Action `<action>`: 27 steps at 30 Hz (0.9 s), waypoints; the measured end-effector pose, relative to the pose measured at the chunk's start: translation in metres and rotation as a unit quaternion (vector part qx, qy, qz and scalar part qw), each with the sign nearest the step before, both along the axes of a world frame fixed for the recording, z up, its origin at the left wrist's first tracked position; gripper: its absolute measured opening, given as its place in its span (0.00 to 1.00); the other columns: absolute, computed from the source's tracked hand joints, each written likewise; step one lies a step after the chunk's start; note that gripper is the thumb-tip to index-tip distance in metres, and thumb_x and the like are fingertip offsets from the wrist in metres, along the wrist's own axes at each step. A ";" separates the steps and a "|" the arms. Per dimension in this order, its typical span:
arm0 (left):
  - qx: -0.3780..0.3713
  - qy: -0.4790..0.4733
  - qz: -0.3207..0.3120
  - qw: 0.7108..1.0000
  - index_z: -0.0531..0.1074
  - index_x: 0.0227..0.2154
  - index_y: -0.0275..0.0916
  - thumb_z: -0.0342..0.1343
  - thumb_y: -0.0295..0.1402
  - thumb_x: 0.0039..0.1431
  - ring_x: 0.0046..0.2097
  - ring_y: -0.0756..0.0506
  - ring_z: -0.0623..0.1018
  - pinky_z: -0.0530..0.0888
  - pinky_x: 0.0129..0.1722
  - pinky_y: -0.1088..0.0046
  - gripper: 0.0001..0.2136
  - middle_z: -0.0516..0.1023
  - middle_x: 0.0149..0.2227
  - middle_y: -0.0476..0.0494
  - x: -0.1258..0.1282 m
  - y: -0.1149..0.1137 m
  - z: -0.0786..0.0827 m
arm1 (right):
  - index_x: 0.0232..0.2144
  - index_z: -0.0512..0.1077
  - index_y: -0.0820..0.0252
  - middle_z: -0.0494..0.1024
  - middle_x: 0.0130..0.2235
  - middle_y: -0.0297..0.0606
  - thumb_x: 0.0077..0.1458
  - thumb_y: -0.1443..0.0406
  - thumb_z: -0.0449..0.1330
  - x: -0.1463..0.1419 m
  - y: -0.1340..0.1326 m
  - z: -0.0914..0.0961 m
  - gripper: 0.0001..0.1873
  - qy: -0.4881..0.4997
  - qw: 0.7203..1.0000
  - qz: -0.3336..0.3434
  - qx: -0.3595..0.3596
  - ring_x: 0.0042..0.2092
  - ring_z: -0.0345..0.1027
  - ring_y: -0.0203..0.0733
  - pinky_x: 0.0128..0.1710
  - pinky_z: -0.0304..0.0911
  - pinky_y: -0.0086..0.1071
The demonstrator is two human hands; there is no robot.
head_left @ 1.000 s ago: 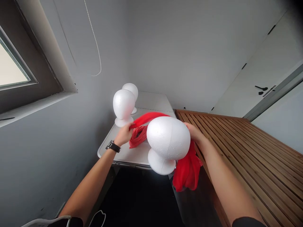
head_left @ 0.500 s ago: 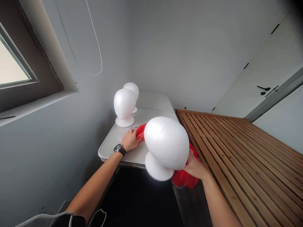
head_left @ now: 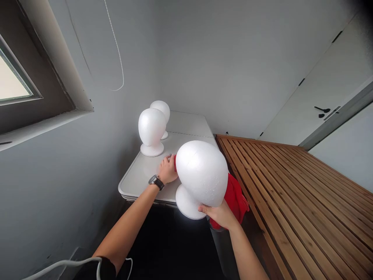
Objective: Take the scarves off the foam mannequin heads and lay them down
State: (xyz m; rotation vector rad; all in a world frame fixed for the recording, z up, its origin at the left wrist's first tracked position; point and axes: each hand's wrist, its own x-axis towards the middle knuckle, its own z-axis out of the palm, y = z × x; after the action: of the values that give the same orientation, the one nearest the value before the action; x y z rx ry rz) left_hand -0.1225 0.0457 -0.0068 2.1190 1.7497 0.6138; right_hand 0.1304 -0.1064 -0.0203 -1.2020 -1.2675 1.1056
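Observation:
A white foam mannequin head stands tilted at the near edge of the table. My right hand grips its neck from the right, thumb across the front, other fingers hidden behind. Red cloth sticks out behind the head on the right and hangs past the table edge; a small red strip shows on the left. On that strip is my left hand, fingers curled round the cloth and partly hidden by the head. A dark-strapped watch is on my left wrist.
Two more foam heads, a nearer one and a farther one, stand upright on the grey table by the left wall. A wooden slatted surface runs along the right. A white cable crosses the lower left.
My right hand has moved from the red cloth to the foam head's neck. My left hand has shifted slightly right, closer behind the head. The cloth on the right has spread farther out.

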 end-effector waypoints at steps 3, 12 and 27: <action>0.064 -0.117 0.011 0.991 0.55 0.73 0.36 0.63 0.39 0.61 0.72 0.24 0.59 0.61 0.69 0.42 0.40 0.58 0.71 0.22 -0.015 -0.048 -0.005 | 0.55 0.77 0.54 0.79 0.59 0.48 0.41 0.59 0.81 -0.004 0.000 0.003 0.38 -0.053 0.997 0.054 -0.033 0.62 0.72 0.59 0.64 0.66 0.57; 0.089 -0.276 -0.066 0.955 0.62 0.71 0.45 0.62 0.40 0.69 0.70 0.32 0.68 0.68 0.69 0.47 0.31 0.66 0.71 0.33 -0.002 -0.194 -0.026 | 0.63 0.69 0.54 0.75 0.61 0.49 0.53 0.54 0.74 -0.082 -0.016 -0.025 0.38 -0.202 0.964 -0.098 0.142 0.65 0.66 0.63 0.64 0.67 0.58; 0.156 -0.311 0.265 0.899 0.81 0.51 0.38 0.75 0.48 0.47 0.59 0.31 0.80 0.79 0.59 0.51 0.29 0.84 0.53 0.37 -0.095 -0.103 -0.001 | 0.76 0.47 0.51 0.60 0.72 0.49 0.66 0.70 0.57 -0.132 -0.038 -0.036 0.41 -0.304 0.921 0.067 0.235 0.74 0.56 0.53 0.72 0.60 0.55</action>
State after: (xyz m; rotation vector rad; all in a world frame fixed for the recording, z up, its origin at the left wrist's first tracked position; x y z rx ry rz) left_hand -0.2179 -0.0570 -0.0076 1.3207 1.8941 1.6055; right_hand -0.0016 -0.1449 -0.0561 -1.1258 -1.9807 0.4594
